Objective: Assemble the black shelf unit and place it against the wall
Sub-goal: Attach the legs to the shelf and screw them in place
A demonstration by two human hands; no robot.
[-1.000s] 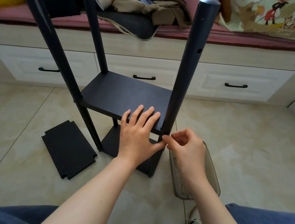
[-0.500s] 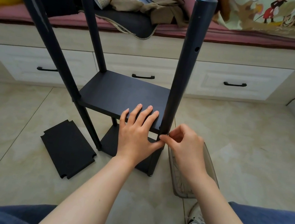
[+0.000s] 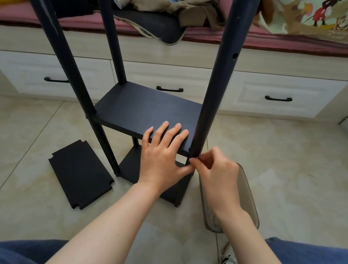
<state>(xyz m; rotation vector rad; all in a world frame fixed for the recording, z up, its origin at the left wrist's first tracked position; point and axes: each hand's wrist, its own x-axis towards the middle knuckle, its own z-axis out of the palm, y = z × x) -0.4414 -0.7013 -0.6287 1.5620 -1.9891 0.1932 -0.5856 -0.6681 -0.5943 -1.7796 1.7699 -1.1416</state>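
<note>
Tiled floor [image 3: 286,170], right fingers [image 3: 208,159] seemingly pinching post [image 3: 224,71]

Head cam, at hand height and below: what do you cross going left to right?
loose black panel on the floor → left hand flat on the fitted shelf → right hand pinching at the front post → smoky translucent bin

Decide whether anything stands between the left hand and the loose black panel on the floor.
Yes: the unit's front-left post stands between the left hand, resting on the middle shelf, and the loose panel.
</note>
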